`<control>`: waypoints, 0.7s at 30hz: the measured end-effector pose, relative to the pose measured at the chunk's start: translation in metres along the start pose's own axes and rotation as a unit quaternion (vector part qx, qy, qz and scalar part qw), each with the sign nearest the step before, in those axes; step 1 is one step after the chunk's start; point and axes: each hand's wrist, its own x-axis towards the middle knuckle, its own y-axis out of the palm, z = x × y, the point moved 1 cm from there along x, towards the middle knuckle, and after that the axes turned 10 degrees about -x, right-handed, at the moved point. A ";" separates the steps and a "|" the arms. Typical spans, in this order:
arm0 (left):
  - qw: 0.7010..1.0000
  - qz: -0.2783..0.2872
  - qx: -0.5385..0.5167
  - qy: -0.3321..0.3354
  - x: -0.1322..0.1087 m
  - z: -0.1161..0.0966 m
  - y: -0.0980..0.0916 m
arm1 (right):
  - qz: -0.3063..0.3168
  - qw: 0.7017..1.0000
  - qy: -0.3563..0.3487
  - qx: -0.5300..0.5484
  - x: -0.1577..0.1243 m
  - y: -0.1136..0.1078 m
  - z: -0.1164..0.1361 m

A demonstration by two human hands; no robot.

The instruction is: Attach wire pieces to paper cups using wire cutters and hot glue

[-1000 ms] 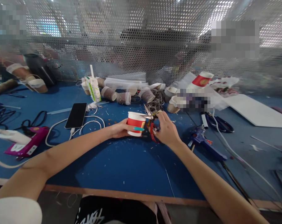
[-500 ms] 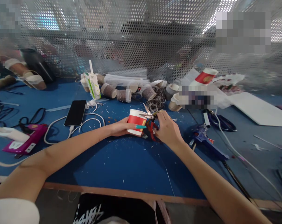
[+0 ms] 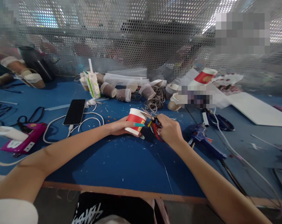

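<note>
A blue table (image 3: 122, 161) fills most of the view and is closed at the back by a perforated screen (image 3: 141, 40). Bare surface is left between the hands and the near wooden edge. On the right, a glue gun (image 3: 202, 138) lies just beside the right forearm; on the left, a phone (image 3: 74, 112) and its white cable (image 3: 85, 122) lie near the left wrist.

Near the table's middle, a paper cup (image 3: 134, 120) is gripped around its side by the left hand (image 3: 119, 127), tilted with its mouth toward the right. Scissors (image 3: 156, 129) are clasped in the closed right hand (image 3: 170, 130), blades at the cup's rim; how far they are parted cannot be told.

The cut is judged best made with the cup held steady, fingertips kept off the rim, and any movement kept toward the bare near patch.
</note>
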 end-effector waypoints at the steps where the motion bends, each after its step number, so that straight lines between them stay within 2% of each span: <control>1: 1.000 -0.003 -0.001 0.001 0.000 0.000 0.000 | -0.001 1.000 0.002 0.006 0.000 0.000 -0.001; 5: 1.000 -0.002 0.002 0.003 0.001 0.001 -0.001 | -0.005 1.000 0.002 0.020 0.000 0.000 0.000; 11: 0.999 0.032 0.025 -0.004 -0.001 -0.001 0.005 | -0.017 1.000 -0.009 -0.014 -0.001 -0.006 0.007; 17: 0.997 0.012 0.065 -0.027 -0.002 -0.004 0.010 | -0.046 0.995 -0.019 -0.083 -0.002 -0.010 0.016; 21: 0.997 0.008 0.072 -0.024 -0.002 -0.003 0.010 | -0.033 0.996 0.005 -0.086 -0.004 -0.006 0.017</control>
